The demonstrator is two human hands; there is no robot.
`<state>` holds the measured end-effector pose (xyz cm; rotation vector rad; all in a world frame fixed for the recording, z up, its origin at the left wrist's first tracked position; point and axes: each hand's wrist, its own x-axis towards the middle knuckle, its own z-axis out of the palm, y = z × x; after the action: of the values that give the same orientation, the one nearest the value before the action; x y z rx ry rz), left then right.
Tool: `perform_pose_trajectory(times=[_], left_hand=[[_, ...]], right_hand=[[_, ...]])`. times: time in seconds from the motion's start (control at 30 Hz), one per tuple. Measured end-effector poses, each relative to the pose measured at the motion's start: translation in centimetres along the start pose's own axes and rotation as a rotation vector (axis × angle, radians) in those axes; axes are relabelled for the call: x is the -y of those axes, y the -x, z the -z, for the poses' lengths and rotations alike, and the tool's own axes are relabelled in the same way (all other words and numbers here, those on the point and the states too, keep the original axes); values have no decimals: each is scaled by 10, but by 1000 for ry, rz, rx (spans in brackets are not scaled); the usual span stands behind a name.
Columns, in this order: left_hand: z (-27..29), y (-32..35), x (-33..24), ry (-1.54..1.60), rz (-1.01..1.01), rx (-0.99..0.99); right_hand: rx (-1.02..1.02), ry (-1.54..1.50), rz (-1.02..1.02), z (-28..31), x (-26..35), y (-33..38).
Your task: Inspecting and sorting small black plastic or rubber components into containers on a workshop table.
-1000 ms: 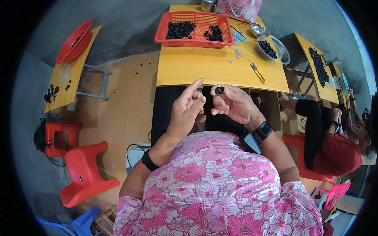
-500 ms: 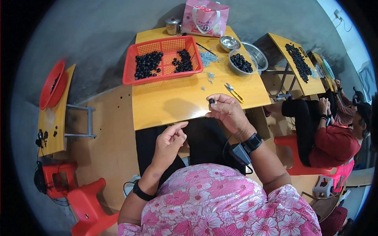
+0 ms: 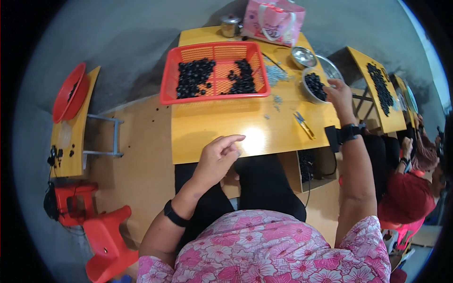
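My right hand reaches to the rim of a whitish bowl filled with small black round parts. Its thumb and forefinger are apart, and no part shows between them. Over the near edge of the table, my left hand has its forefinger stretched out and the other fingers curled; nothing is visible in it. Behind it stands a red plastic basket with two heaps of black parts. Yellow-handled thread snips lie to the right, near small clear pieces scattered on the yellow table.
A metal bowl, a pink bag and a lidded metal mug stand at the back. Side tables hold a red basin and more black parts. Red stools stand left; a person in red sits right.
My right hand has gone from above the table's near edge out to the bowl at the right. The black part it pinched no longer shows. My left hand stays nearly in place.
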<state>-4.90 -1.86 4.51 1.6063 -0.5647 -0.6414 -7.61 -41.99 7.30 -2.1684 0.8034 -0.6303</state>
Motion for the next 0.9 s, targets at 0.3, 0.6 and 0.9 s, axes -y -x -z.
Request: perform_pose_trajectory(times=[0.3,0.6,0.9], left_hand=[[14,-13,34,-90,-30,-98],[19,-19,27,61,110,-43],[22,-19,38,42,107,-4]], right_hand=[[328,-59,281,-62,91,48],[748,119,723,-159,171,39],[984,416,864,-241,174,17]])
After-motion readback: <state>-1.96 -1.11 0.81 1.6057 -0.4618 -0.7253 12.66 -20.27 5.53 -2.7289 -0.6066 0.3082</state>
